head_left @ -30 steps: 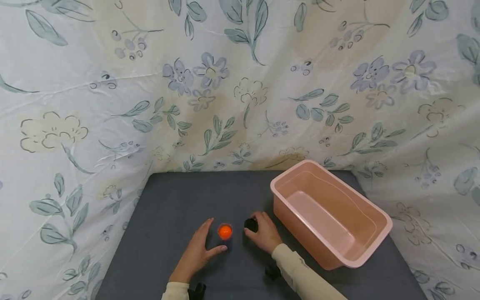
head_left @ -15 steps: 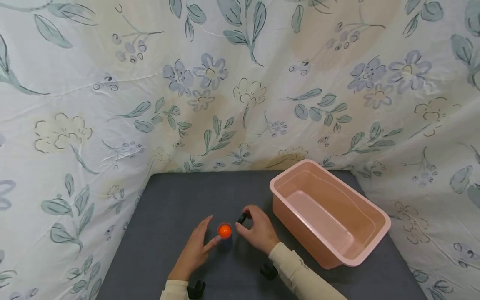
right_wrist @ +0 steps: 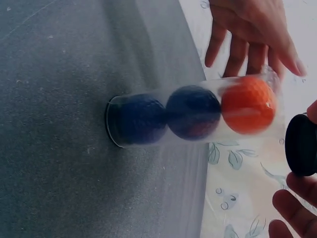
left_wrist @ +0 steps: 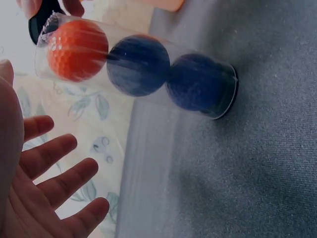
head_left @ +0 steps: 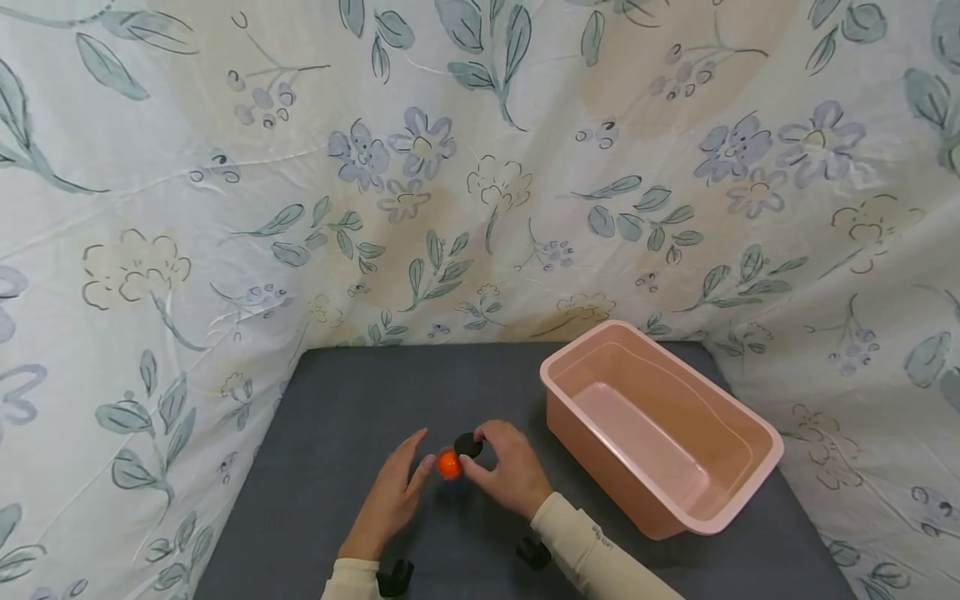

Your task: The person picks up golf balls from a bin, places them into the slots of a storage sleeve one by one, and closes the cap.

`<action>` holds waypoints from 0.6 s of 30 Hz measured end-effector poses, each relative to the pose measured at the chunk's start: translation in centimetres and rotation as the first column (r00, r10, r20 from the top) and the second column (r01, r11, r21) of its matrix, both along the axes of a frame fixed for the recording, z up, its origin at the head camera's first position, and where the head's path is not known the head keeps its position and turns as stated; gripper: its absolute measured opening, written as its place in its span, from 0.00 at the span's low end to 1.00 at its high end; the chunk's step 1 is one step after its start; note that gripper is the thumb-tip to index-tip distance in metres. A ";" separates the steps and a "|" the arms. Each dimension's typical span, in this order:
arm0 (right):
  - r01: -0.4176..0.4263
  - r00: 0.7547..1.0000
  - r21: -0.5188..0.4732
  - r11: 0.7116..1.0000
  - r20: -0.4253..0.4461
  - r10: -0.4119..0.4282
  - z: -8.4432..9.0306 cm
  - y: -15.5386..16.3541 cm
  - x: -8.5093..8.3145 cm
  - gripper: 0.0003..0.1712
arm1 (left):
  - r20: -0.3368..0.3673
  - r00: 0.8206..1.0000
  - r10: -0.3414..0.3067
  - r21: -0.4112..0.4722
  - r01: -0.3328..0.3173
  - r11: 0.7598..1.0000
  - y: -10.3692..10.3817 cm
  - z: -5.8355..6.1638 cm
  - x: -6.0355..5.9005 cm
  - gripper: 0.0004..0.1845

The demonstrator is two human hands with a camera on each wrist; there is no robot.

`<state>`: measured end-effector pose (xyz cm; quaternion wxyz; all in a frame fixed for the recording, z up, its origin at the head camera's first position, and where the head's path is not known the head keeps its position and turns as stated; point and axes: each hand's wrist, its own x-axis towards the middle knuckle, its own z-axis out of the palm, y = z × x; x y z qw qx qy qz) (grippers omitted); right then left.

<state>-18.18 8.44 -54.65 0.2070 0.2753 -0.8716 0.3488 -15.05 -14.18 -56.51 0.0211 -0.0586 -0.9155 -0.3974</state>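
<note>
Capping looks to be the step I have in hand. My right hand (head_left: 504, 473) pinches a black cap (head_left: 468, 445) between thumb and fingers and holds it just right of and above the open mouth of a clear tube (left_wrist: 133, 67). That tube stands upright on the grey mat (head_left: 352, 400), near the front and a little left of centre, with an orange ball (right_wrist: 246, 104) on top and two dark blue balls (right_wrist: 192, 112) stacked beneath it, down to the black base (left_wrist: 232, 94). My left hand (head_left: 390, 500) is spread, fingers relaxed; from the head view its thumb and fingertips (head_left: 420, 477) sit right beside the tube's left side, though the wrist views show a gap, so I cannot tell whether it touches.

As I judge it, the next move calls for bringing the cap level and centred over the mouth, then pressing straight down while the left hand braces the tube. The tube is tall and narrow, so a sideways push could tip it; the orange ball sits close to the rim and may resist the cap.

To the right, well apart from the hands, a pink tub (head_left: 757, 437) lies at an angle on the mat. Floral cloth (head_left: 480, 167) hangs behind and at both sides. Nothing stands between cap and tube.
</note>
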 end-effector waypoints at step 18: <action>-0.080 0.991 0.070 0.994 -0.106 0.087 -1.0 -1.1 0.6 0.20 | -0.052 0.999 -0.016 -0.005 0.016 1.000 0.7 0.2 -0.6 0.31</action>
